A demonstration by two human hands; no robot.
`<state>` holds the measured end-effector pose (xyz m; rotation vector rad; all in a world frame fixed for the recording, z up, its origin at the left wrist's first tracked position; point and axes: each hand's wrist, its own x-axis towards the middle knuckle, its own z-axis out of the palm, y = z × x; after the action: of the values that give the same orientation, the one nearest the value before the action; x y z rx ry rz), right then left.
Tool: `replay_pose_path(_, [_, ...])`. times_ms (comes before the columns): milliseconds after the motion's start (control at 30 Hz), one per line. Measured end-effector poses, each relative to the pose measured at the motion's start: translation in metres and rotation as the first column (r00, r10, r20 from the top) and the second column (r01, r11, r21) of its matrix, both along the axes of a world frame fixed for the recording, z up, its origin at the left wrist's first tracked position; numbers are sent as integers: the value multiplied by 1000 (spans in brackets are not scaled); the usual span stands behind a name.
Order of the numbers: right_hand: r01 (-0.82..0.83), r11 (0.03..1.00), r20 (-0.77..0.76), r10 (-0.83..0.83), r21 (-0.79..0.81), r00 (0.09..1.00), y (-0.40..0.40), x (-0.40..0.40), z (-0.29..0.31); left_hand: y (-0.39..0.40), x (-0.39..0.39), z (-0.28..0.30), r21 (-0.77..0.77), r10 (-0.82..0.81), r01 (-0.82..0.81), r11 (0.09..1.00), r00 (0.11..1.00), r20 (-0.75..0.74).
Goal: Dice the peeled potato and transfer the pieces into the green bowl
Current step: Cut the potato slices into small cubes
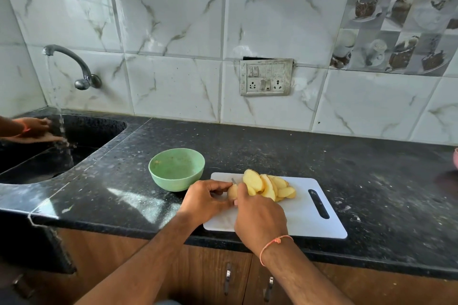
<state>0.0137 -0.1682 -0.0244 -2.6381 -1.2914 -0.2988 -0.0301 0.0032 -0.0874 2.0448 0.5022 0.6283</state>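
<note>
Both hands hold potato at cutting board's left edge.

Both my forearms are bare, no sleeves reaching into view. Around my right wrist, low and right of centre in the frame, sits a thin orange thread bracelet, knotted once.

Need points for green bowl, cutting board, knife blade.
green bowl point(158, 176), head view, outer left wall.
cutting board point(303, 220), head view, bare right part.
knife blade point(233, 180), head view, tip showing between the hands.

Green bowl — white board.
</note>
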Motion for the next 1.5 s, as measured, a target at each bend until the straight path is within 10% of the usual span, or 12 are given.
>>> replay_pose_path(1500, [27, 997, -110, -18, 79, 994, -77, 1, -26, -2, 1, -2, 49, 24, -21, 999, 998, -58])
